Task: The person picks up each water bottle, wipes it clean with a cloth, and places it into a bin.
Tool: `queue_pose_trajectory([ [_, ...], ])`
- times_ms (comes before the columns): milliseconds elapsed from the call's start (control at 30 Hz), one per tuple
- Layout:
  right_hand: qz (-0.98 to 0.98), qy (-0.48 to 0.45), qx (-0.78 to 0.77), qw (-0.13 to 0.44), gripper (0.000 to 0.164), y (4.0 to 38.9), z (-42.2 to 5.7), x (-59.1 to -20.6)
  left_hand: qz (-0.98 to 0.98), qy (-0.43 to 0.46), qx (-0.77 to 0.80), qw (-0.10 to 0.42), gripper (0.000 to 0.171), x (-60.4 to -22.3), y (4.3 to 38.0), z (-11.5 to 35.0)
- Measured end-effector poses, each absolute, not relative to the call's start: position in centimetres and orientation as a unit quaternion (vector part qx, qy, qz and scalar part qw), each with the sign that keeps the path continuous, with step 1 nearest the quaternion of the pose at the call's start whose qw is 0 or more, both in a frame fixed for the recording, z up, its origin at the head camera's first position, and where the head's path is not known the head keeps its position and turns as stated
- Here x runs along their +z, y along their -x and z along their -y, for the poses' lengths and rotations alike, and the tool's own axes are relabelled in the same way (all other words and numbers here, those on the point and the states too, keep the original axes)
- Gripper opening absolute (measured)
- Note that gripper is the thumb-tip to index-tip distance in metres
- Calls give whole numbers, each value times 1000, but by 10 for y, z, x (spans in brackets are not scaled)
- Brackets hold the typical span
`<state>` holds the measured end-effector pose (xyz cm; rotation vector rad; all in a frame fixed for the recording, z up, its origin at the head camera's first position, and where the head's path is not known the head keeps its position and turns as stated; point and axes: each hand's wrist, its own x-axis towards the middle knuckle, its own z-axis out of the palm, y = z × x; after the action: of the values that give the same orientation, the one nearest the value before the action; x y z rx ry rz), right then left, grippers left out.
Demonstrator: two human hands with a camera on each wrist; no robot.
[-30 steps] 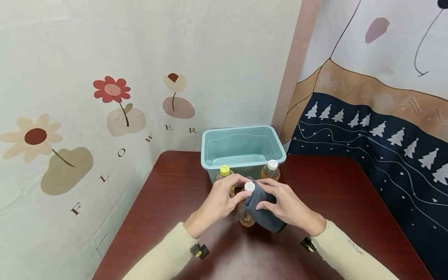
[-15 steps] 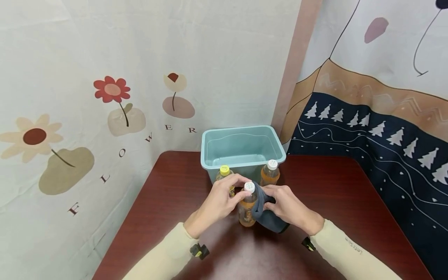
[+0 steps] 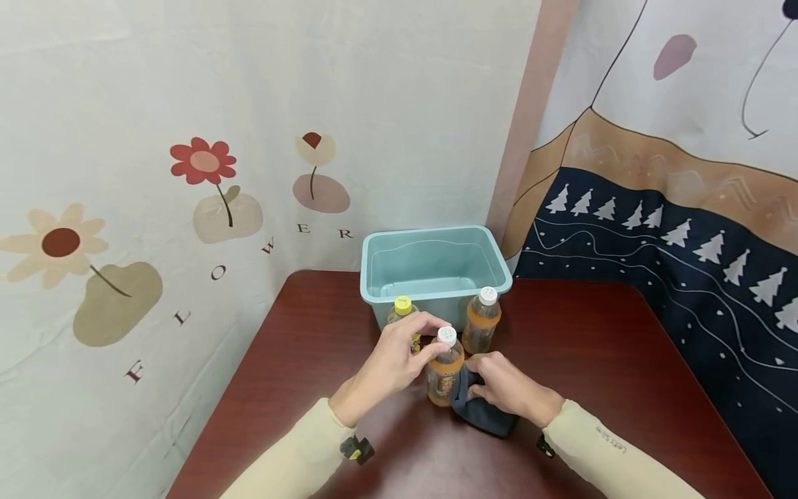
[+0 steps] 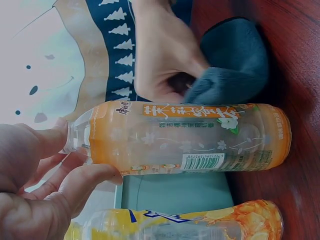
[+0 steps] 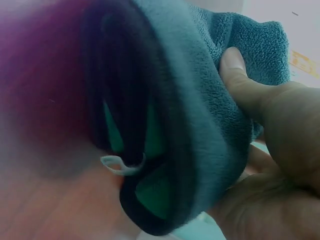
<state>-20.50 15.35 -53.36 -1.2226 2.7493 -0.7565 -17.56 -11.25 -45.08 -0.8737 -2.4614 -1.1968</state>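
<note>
My left hand (image 3: 389, 360) pinches the neck of a clear plastic bottle (image 3: 442, 384) with a white cap and an orange-banded label. The bottle stands upright on the table, and its barcode faces the left wrist view. My right hand (image 3: 512, 389) grips a dark blue-grey cloth (image 3: 486, 414), held low against the right side of the bottle. Seen from the right wrist, the thumb presses the fuzzy cloth (image 5: 215, 115), whose dark-edged folds hang blurred; a small pale loop (image 5: 122, 165) shows at its edge. Some right fingers are hidden by the cloth.
Behind stands a light blue-green tub (image 3: 436, 305) against the curtain. A second white-capped bottle (image 3: 480, 329) is before its right corner. A yellow-capped bottle (image 3: 402, 308) stands at the left, partly covered by my left hand. The dark red table (image 3: 580, 333) reaches the curtains.
My right hand has slid the cloth down the bottle's side from near the cap, uncovering the orange label. The left hand stays at the neck.
</note>
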Motion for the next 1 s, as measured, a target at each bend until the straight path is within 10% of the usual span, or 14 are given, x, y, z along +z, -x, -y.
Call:
queue_pose_trajectory([
  [1000,-887,340,-313,-15,44,201,-155,-515,850,294,-418,125,26,-451,177,112],
])
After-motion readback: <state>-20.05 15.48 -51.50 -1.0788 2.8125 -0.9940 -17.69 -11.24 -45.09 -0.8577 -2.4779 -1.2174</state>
